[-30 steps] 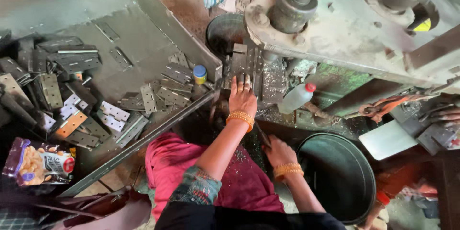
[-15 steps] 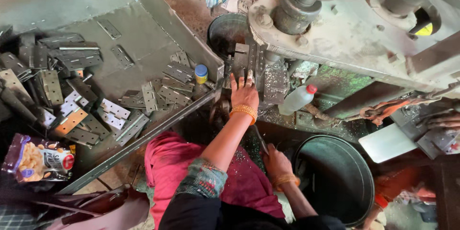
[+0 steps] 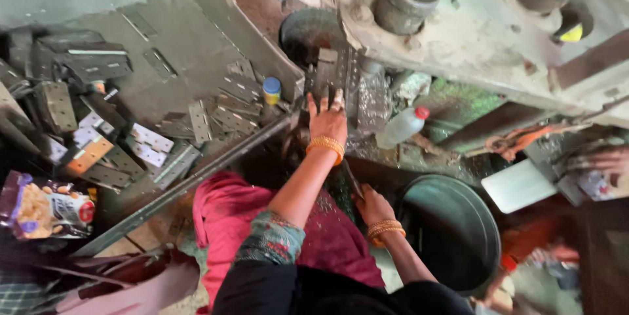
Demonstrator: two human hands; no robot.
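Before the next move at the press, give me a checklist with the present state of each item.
1. Left hand at the press die, fingers in the working area: not ok.
2. Right hand on a dark lever below: ok.
3. Piece seated in the die: cannot tell, blurred.
4. Metal hinge plates stocked in the tray on the left: ok.
5. Round metal tub beside the right hand, in place: ok.
6. Plastic bottle lying near the die: not ok.

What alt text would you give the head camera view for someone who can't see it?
A person's left hand presses a metal piece into a grimy machine, while the right hand grips a lever. A tray of metal hinges sits left.
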